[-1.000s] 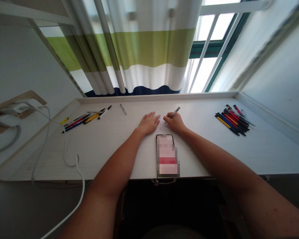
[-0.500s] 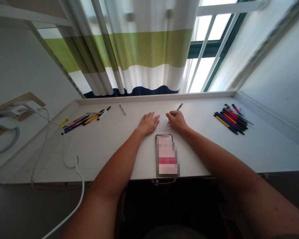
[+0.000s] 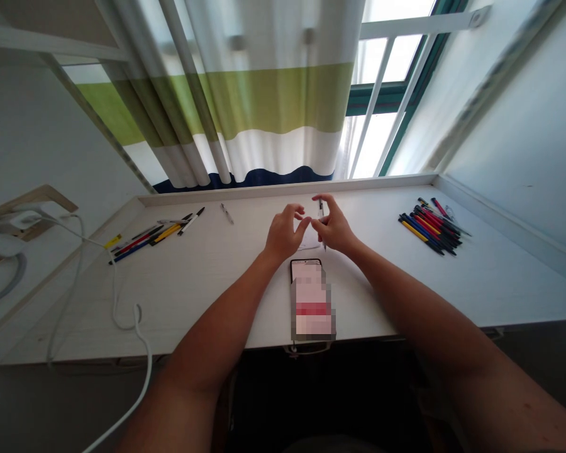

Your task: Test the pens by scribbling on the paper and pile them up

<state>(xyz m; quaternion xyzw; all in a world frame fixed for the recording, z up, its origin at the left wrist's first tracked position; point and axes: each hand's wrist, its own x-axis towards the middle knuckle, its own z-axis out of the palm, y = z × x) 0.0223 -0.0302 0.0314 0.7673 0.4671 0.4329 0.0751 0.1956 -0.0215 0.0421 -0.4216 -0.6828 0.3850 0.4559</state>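
My right hand (image 3: 334, 226) grips a pen (image 3: 321, 206) that points up and down between its fingers, above the desk. Beside it, my left hand (image 3: 285, 233) is raised off the desktop, fingers curved and apart, its thumb close to the fingers of the right hand. Whether the two touch, I cannot tell. A small white sheet of paper (image 3: 309, 239) lies under and between the hands, partly hidden. Just nearer to me rests a phone (image 3: 310, 299), its lit pinkish screen blurred.
On the right lies a pile of colored pens (image 3: 431, 226). More pens (image 3: 153, 238) are spread at the left, with a single pen (image 3: 227, 214) nearer the middle. A white cable (image 3: 144, 340) runs from the power strip (image 3: 28, 217) over the desk's left side.
My left hand has lifted from the paper and curled its fingers beside the right. The pen in my right hand has turned from a slanted writing hold to nearly upright in view.
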